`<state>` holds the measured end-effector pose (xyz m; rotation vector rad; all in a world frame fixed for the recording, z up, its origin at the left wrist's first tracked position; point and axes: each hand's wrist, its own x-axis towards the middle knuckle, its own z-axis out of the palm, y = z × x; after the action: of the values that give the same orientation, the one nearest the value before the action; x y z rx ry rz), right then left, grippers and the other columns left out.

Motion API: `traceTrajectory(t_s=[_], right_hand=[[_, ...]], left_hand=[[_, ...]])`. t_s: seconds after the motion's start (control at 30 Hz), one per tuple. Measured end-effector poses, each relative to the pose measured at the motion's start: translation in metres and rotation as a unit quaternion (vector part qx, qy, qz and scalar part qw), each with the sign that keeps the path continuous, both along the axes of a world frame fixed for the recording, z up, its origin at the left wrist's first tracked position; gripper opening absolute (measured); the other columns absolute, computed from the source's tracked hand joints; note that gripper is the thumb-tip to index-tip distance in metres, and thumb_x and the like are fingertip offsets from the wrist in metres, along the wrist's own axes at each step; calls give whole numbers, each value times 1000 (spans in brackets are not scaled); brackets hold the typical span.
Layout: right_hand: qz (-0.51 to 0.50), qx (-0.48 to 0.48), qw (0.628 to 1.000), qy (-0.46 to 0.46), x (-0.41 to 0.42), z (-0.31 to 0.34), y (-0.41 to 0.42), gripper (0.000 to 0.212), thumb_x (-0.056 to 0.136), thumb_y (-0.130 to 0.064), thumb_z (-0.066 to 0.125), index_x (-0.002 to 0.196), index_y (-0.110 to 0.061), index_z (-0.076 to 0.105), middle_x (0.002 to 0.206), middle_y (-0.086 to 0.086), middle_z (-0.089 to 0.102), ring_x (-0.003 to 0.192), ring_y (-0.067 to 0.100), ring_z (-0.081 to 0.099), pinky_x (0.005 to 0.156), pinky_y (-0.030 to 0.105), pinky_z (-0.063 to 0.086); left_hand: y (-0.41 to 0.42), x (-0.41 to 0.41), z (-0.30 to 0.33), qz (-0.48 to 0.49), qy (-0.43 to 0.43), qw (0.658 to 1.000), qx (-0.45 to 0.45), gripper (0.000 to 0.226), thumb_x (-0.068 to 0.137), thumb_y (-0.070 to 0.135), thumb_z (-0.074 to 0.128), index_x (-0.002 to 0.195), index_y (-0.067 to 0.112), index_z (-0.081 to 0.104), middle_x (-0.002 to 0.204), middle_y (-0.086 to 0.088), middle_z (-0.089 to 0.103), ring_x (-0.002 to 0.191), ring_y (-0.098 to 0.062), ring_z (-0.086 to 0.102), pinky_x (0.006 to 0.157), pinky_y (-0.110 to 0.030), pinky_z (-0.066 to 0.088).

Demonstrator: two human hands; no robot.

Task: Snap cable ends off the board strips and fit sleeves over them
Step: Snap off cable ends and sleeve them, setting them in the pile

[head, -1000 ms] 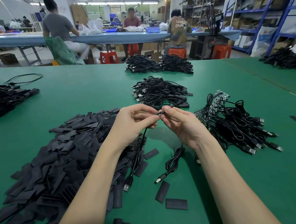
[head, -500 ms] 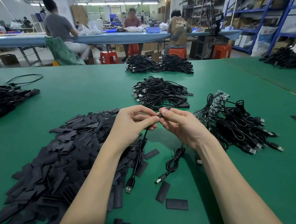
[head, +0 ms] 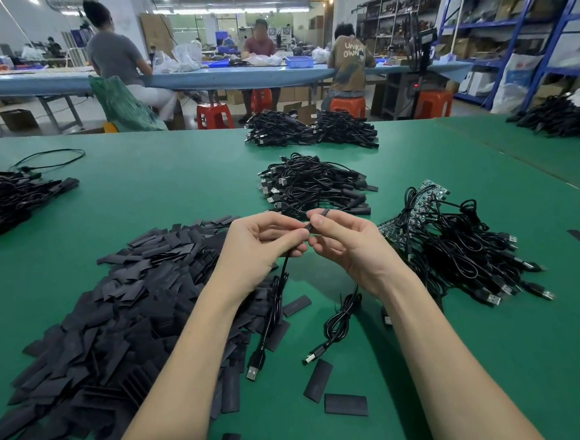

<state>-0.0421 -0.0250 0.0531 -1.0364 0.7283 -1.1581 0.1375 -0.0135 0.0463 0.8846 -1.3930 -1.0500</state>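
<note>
Black sleeve [head: 317, 220] sits between the two hands above the green table [head: 163, 194], in the only view, the head camera. The right hand [head: 346, 241] pinches it between thumb and forefinger, with its other fingers curled under. The left hand [head: 259, 244] pinches the cable [head: 273, 300] just at the sleeve's near end; the cable hangs down from that grip to a USB plug [head: 255, 367] lying on the table.

The step in hand looks like the fitting: the sleeve is being worked over the cable end. Whether the end is already inside cannot be told, since fingers cover the joint. The next move would call for the left hand to hold the cable steady while the right slides the sleeve fully along.

On the table, a large pile of flat black sleeves [head: 94, 333] lies to the left, a few loose ones near the forearms. A tangle of cables on green board strips [head: 421, 203] lies to the right, and a heap of sleeved cables [head: 313, 185] just beyond the hands. A second loose cable [head: 337, 323] lies between the forearms.

Beyond, seated workers [head: 116, 60] face a blue bench [head: 203, 78], with red stools [head: 212, 115] and blue shelving [head: 515, 25] to the right.
</note>
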Motion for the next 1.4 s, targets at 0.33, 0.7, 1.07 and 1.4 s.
traceTrajectory(t_s=[0.33,0.7,1.07,1.4], right_hand=[[-106,-65,992,-25,12,4,1,20,87,-3,75,105,-11,77,92,8,76,81,15,71,75,23,57],[-101,-22,994,-42,11,5,1,21,87,-4,76,105,-13,77,99,6,76,84,15,70,73,22,57],[-217,47,965,-139,-8,11,-2,25,84,-5,77,108,-9,75,102,8,75,73,12,67,67,17,56],[-239,38,965,-98,-22,3,-10,31,90,-18,75,120,-12,66,99,9,76,77,19,72,69,23,59]], left_hand=[[0,-5,1,12,51,999,14,10,82,1,78,87,9,77,77,-18,75,70,-20,73,70,-23,58],[1,-8,1,21,38,999,15,9,83,1,78,89,7,76,78,-17,76,72,-20,73,71,-24,58],[0,-4,2,-42,-202,958,199,23,83,14,82,103,20,72,100,-5,71,69,-9,68,66,-22,56],[2,-18,-2,18,-245,955,166,32,82,24,81,105,32,60,90,14,77,69,-5,71,75,-26,52]])
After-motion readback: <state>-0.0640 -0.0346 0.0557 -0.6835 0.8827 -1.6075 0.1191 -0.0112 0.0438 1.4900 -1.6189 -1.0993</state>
